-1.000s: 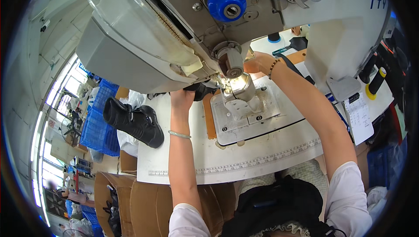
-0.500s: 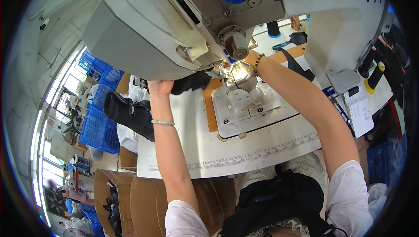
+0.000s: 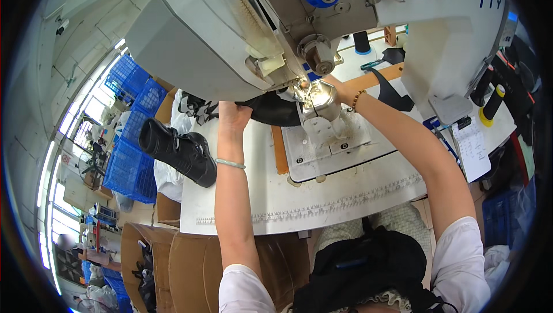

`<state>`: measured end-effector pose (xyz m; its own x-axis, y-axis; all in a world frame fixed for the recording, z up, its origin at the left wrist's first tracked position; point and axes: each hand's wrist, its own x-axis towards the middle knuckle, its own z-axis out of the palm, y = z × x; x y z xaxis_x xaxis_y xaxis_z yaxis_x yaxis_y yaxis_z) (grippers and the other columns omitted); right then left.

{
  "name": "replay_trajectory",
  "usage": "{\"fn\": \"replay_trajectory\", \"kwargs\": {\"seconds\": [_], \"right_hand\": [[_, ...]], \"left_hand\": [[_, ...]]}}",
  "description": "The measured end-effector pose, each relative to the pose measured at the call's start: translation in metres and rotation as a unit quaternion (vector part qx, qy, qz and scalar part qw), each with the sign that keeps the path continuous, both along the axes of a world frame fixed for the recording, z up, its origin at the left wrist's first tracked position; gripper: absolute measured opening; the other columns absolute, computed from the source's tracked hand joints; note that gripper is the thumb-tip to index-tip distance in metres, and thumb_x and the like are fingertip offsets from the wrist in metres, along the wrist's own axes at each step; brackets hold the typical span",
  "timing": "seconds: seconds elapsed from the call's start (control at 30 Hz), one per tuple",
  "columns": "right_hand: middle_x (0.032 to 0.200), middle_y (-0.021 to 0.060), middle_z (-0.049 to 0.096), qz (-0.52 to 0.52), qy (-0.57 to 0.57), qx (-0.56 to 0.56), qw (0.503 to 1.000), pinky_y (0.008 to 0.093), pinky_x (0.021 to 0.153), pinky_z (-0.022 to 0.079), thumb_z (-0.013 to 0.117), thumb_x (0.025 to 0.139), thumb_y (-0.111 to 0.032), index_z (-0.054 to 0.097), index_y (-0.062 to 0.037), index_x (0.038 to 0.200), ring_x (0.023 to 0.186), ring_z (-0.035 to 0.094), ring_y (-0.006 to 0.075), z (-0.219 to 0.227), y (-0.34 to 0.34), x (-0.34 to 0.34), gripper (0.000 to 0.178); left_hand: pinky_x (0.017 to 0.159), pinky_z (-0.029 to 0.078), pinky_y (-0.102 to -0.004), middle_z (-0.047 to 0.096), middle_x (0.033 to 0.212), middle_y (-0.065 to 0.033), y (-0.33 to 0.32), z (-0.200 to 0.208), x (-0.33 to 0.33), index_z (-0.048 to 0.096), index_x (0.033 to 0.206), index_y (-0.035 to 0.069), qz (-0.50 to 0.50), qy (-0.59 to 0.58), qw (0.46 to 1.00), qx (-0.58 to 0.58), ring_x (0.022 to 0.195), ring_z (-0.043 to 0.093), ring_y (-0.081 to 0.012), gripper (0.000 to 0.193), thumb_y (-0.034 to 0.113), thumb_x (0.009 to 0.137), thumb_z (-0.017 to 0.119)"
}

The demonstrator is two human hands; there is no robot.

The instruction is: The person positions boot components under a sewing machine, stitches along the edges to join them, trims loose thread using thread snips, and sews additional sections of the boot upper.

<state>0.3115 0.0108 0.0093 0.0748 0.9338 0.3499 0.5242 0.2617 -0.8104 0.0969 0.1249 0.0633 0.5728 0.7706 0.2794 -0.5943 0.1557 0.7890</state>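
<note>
A white sewing machine (image 3: 455,42) with a lit needle area stands over the worktable. Under its head, my left hand (image 3: 234,116) is closed on a black shoe part (image 3: 276,109), which stretches toward the needle area; the machine head hides some of the fingers. My right hand (image 3: 337,89) reaches in behind the metal guard by the needle. Its fingers are hidden, so what it touches does not show. A finished-looking black boot (image 3: 178,153) lies tilted at the table's left edge, beside my left forearm.
The white table (image 3: 322,203) bears a printed ruler along its near edge. At right are a black thread cone (image 3: 492,104) and a paper sheet (image 3: 473,149). A cardboard box (image 3: 190,261) stands below left, with blue crates (image 3: 129,163) beyond. Another person (image 3: 98,256) appears far left.
My left hand has moved rightward toward the needle, and the black shoe part has come along with it. More of the boot at left now shows. My right hand has shifted slightly right and nearer.
</note>
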Motion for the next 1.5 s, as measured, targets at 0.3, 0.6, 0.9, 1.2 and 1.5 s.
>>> {"fn": "replay_trajectory", "kwargs": {"seconds": [0.3,0.6,0.9,1.2,1.5], "right_hand": [[0.094,0.0113,0.066,-0.319,-0.101,0.011,0.942,0.0399,0.075,0.047,0.052,0.071,-0.005,0.057,-0.0061,0.094,0.090,0.062,0.0281,0.014,-0.042,-0.002,0.023],[0.089,0.0118,0.055,-0.342,-0.200,0.245,0.885,0.0395,0.069,0.045,0.062,0.072,-0.011,0.050,-0.0018,0.095,0.079,0.057,0.0304,0.012,-0.059,-0.014,0.028],[0.087,0.0097,0.052,-0.298,-0.317,0.214,0.875,0.0339,0.065,0.047,0.065,0.074,-0.013,0.049,-0.0009,0.090,0.077,0.057,0.0262,0.016,-0.043,-0.015,0.025],[0.077,0.0047,0.061,-0.291,-0.241,0.314,0.871,0.0326,0.067,0.046,0.065,0.071,-0.010,0.058,-0.0060,0.078,0.072,0.057,0.0221,0.022,-0.063,-0.023,0.011],[0.075,0.0065,0.057,-0.202,-0.266,0.366,0.869,0.0324,0.073,0.042,0.064,0.069,-0.004,0.060,-0.0017,0.081,0.077,0.053,0.0219,0.024,-0.066,-0.020,0.012]], "left_hand": [[0.074,0.053,-0.0311,0.064,0.091,-0.0086,-0.009,-0.040,0.008,0.059,0.092,0.003,-0.051,-0.018,0.994,-0.091,0.083,0.063,-0.0210,0.012,0.012,0.084,0.058],[0.063,0.057,-0.0326,0.064,0.083,-0.0141,-0.042,-0.026,0.011,0.056,0.088,-0.002,-0.055,0.058,0.974,-0.210,0.071,0.066,-0.0247,0.011,0.002,0.078,0.059],[0.072,0.058,-0.0355,0.063,0.089,-0.0172,-0.044,-0.024,-0.001,0.054,0.093,-0.004,-0.027,0.107,0.974,-0.196,0.079,0.066,-0.0295,0.018,0.000,0.077,0.061],[0.076,0.057,-0.0357,0.062,0.093,-0.0201,-0.057,-0.032,-0.007,0.052,0.099,-0.008,-0.010,0.059,0.966,-0.250,0.082,0.065,-0.0309,0.024,0.000,0.078,0.061],[0.077,0.054,-0.0329,0.062,0.103,-0.0186,-0.101,-0.032,-0.013,0.053,0.109,-0.005,0.002,0.043,0.963,-0.265,0.088,0.064,-0.0284,0.029,0.005,0.083,0.057]]}}
